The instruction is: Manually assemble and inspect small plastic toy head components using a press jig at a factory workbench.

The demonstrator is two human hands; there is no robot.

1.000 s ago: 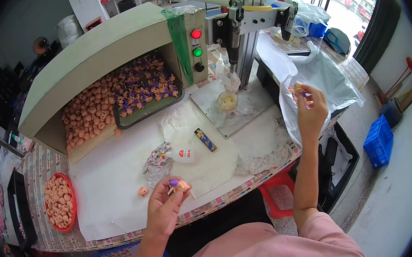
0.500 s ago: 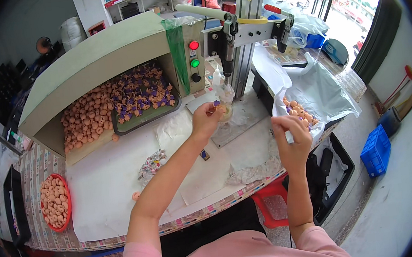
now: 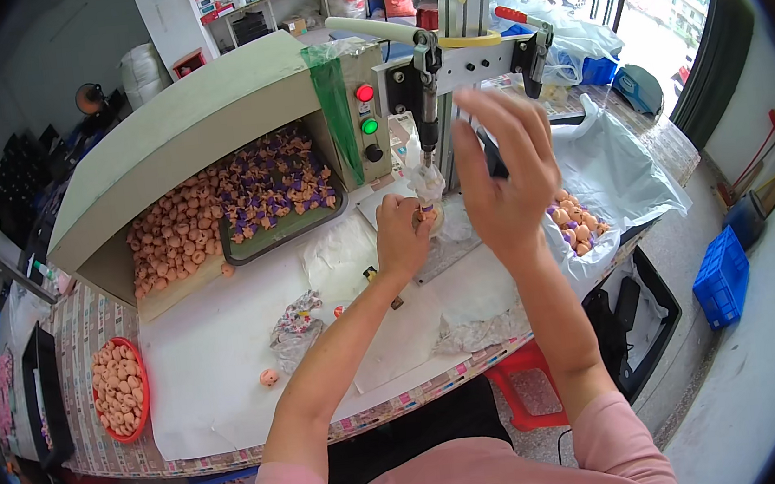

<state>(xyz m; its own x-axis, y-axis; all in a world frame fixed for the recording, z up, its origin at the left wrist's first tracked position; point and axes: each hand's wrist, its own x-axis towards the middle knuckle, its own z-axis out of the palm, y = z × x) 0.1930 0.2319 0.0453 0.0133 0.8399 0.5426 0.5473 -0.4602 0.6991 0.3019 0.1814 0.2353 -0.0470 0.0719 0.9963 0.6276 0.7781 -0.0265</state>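
Closely pinched under the press: a small purple-and-peach piece

The left hand [image 3: 404, 236] grasps the purple-and-peach piece [image 3: 426, 213] between its fingers, over the grey plate [image 3: 445, 262] beneath the upright press [image 3: 428, 107]. The right hand [image 3: 508, 170] is raised in front of the press's column, slightly blurred, its fingers extended and released from any grip.

As for print, a red-and-white label shows on the bottle [image 3: 339, 311], which is mostly hidden behind the left forearm; its lettering cannot be made out. The dark box with yellow marks [image 3: 370, 273] is also partly covered, and its print is illegible. A floral pattern runs over the crumpled plastic bag [image 3: 294, 321] beside the bottle. The worktop [image 3: 207, 353] has a white sheet over a cover [image 3: 76, 351] printed in small blocks, too fine to read.

Behind, the cream housing [image 3: 199, 120] bears green tape, a red lamp [image 3: 365, 93] and a green lamp [image 3: 369, 126]; inside it, more purple-and-peach figures fill a dark tray [image 3: 267, 230] beside heaped peach balls [image 3: 172, 230]. Similar pieces lie in the white plastic liner [image 3: 618, 164] at right.
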